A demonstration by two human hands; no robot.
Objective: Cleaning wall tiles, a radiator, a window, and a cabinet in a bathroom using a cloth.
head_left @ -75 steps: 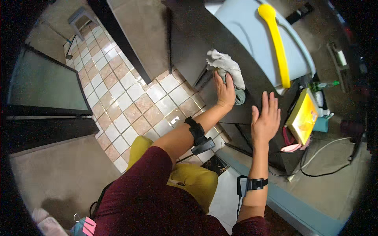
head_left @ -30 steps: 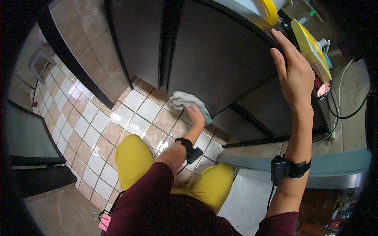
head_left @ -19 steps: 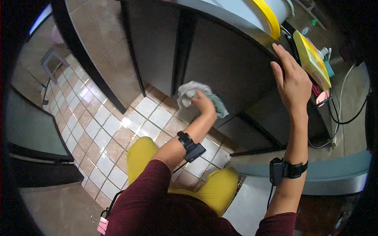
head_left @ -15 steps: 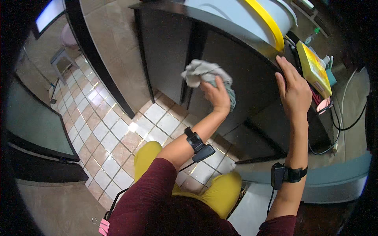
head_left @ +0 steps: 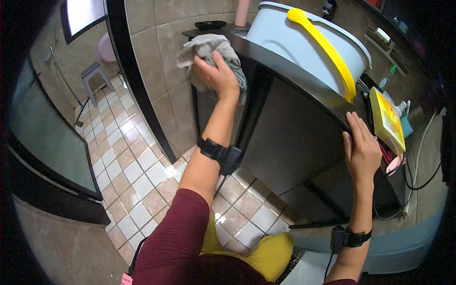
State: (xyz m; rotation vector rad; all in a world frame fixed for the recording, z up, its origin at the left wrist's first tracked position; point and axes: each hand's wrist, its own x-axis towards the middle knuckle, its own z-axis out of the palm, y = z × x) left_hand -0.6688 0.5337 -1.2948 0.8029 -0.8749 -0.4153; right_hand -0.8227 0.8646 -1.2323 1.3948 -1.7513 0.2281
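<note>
My left hand (head_left: pixel 218 78) is closed on a crumpled grey-green cloth (head_left: pixel 209 45). It holds the cloth at the far left end of a dark cabinet (head_left: pixel 294 128), by the upper front edge; whether the cloth touches the surface is hard to tell. On the right, my right hand (head_left: pixel 363 149) lies with its fingers stretched along the cabinet's top edge, holding nothing. Beside those fingers is a yellow box (head_left: pixel 387 118), and behind them stands a light blue tub (head_left: pixel 294 42) with a yellow handle (head_left: pixel 327 57).
A pink bottle (head_left: pixel 241 13) and a flat black object (head_left: pixel 210 24) stand at the cabinet's far end. Cables (head_left: pixel 413 185) hang at the right. To the left are a dark door frame (head_left: pixel 137 80), a glass door (head_left: pixel 52 123), a grey stool (head_left: pixel 92 71) and tiled floor (head_left: pixel 137 185).
My left hand has carried the cloth up and left, from the cabinet's front to its far upper edge. The view has tilted up; my right hand stays on the edge.
</note>
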